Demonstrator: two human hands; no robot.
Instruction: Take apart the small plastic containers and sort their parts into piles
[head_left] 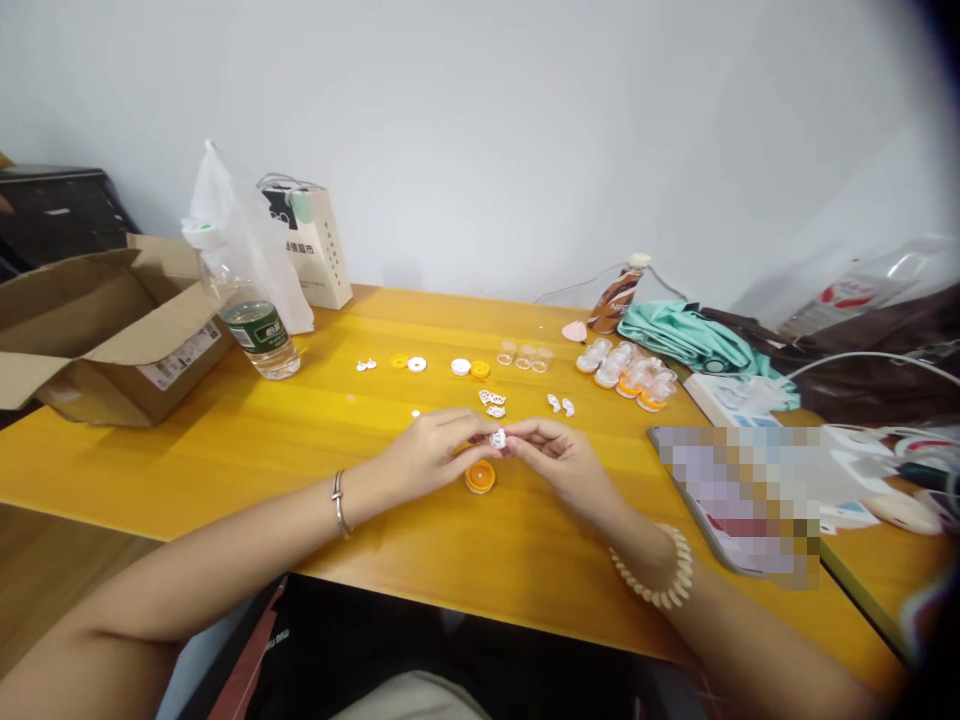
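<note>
Between the fingertips of my left hand (439, 450) and my right hand (559, 460) is a small white openwork plastic piece (498, 438); both hands pinch it above the table. Just below it lies a round orange part with a pale rim (480, 477). Beyond my fingers are several white lattice pieces (493, 402), and two more white pieces (561, 406) lie to their right. Farther back stand white and orange discs (470, 369) and several clear cups (525, 357). A tiny white bit (415, 414) rests near my left knuckles.
An open cardboard box (112, 340) and a water bottle (259, 330) stand on the left, with a paper bag (322, 245) behind. Clear-topped orange and white units (626, 372) cluster at right. A tablet-like device (735, 510), a brown drink bottle (619, 293), teal cloth (675, 332) and cables crowd that side.
</note>
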